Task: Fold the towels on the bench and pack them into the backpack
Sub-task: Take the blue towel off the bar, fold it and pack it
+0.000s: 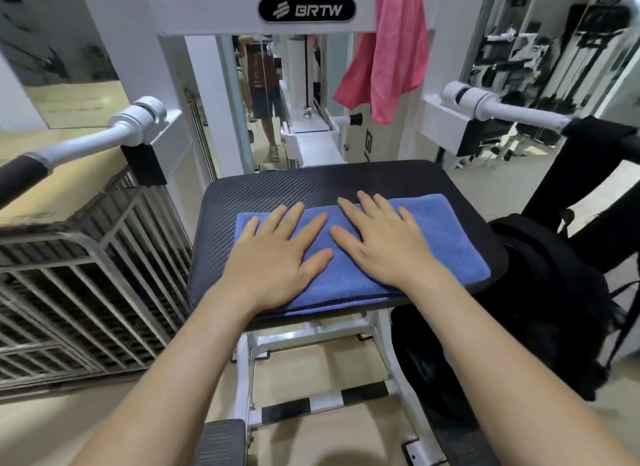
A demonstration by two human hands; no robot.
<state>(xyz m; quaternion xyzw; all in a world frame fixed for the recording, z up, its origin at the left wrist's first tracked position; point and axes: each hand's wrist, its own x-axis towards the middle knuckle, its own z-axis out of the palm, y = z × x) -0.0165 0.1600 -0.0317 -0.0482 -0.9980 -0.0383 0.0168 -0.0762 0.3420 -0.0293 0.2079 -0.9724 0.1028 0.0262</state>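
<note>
The left hand (277, 254) and right hand (384, 243) press flat, fingers straight, on the folded blue towel (446, 230). Next step, I think — carry it into the backpack (554, 292) at 3 o'clock.

A white machine frame (201, 11) bears a black BRTW plate (306, 9). A metal grille (69, 292) lies on the floor at left; a striped footbar (325, 401) crosses below.

Pink towel (391, 49) w/ top off-frame
</note>
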